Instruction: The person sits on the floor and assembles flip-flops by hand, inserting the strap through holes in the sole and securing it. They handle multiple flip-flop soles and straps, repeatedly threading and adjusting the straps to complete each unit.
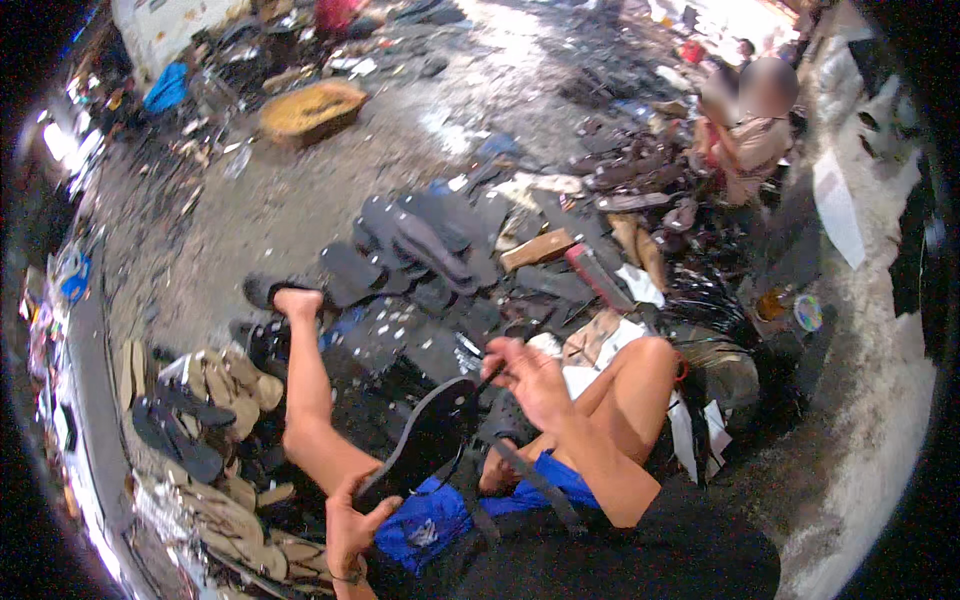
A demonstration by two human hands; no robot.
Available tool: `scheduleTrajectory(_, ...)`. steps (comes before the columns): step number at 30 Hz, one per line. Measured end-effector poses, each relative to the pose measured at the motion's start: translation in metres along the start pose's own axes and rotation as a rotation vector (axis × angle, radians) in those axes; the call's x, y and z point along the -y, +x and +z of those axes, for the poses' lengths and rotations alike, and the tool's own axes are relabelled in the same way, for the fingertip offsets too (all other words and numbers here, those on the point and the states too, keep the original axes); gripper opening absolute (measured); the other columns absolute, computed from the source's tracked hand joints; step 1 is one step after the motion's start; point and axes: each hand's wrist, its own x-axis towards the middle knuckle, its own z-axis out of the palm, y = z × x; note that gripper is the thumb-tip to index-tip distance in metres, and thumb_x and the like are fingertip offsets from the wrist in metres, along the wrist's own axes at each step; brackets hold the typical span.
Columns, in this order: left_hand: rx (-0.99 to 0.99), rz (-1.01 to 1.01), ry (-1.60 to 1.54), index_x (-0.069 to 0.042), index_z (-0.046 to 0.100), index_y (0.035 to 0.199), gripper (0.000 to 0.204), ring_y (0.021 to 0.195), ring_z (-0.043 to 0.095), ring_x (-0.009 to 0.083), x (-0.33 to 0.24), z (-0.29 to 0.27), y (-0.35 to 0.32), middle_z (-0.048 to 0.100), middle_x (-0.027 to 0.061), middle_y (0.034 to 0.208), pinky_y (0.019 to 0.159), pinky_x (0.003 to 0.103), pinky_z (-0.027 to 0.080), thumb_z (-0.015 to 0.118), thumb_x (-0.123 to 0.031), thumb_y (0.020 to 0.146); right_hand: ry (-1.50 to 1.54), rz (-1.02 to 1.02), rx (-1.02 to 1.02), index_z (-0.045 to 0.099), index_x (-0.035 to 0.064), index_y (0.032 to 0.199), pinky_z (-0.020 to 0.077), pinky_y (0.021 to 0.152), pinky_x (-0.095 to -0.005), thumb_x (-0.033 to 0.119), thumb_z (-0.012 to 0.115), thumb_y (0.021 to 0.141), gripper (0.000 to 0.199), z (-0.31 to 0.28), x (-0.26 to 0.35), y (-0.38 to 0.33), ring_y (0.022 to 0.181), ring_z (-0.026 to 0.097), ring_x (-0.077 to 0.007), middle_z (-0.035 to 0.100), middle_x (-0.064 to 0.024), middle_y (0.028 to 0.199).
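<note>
While the seated person's left hand (350, 528) clamps the heel of a black rubber sandal sole (425, 440) over the lap, their right hand (528, 378) pinches its thin black strap (487, 378), apparently fitting it, which needs a firm pull; beyond, dark soles (430, 245) litter the concrete floor (280, 200).

A dense pile of black soles (430, 245) is lying ahead of the right hand (530, 380), blocking the way forward. A heap of tan sandals (225, 385) is crowding the left side. The concrete floor (300, 190) beyond is staying open for passing.
</note>
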Motion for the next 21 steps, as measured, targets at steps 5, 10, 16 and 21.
scheduleTrajectory(5, -0.781, -0.303, -0.766, 0.004, 0.063, 0.107, 0.039, 0.09, 0.063, 0.0204, 0.004, 0.023, -0.008, 0.068, 0.0089, 0.098, 0.087, 0.034, 0.051, 0.08, -0.008, 0.075, -0.241, 0.211, -0.026, 0.062, 0.005, 0.121, 0.0481, 0.063, -0.0226, 0.017, 0.065, 0.097, 0.027, 0.012, -0.012, -0.023, 0.071, 0.057, -0.008, 0.065, -0.0035, 0.092)
scheduleTrajectory(10, -0.26, -0.254, -0.427, 0.006, 0.067, 0.106, 0.03, 0.091, 0.065, 0.0162, -0.012, 0.043, -0.021, 0.071, 0.0073, 0.099, 0.084, 0.032, 0.052, 0.075, -0.013, 0.084, -1.126, -0.189, 0.497, 0.073, 0.011, 0.095, 0.0522, 0.072, -0.0389, 0.024, 0.074, 0.086, 0.016, 0.052, -0.033, -0.072, 0.082, 0.067, -0.0263, 0.065, -0.0082, 0.091)
scheduleTrajectory(16, -0.072, -0.213, -0.341, -0.002, 0.06, 0.122, 0.046, 0.102, 0.063, 0.0174, -0.021, 0.036, -0.023, 0.067, 0.0075, 0.113, 0.094, 0.034, 0.049, 0.079, -0.014, 0.081, -1.127, -0.195, 0.49, 0.073, 0.0132, 0.092, 0.0526, 0.066, -0.038, 0.024, 0.074, 0.084, 0.013, 0.054, -0.033, -0.082, 0.077, 0.067, -0.0275, 0.064, -0.0062, 0.086)
scheduleTrajectory(21, -0.05, -0.135, -0.284, -0.001, 0.058, 0.126, 0.054, 0.111, 0.063, 0.0188, -0.025, 0.039, -0.019, 0.067, 0.0095, 0.119, 0.099, 0.035, 0.048, 0.08, -0.013, 0.079, -1.232, -0.362, 0.454, 0.071, 0.0122, 0.086, 0.0513, 0.061, -0.0383, 0.02, 0.074, 0.081, 0.01, 0.054, -0.039, -0.089, 0.07, 0.066, -0.0272, 0.062, -0.0066, 0.082)
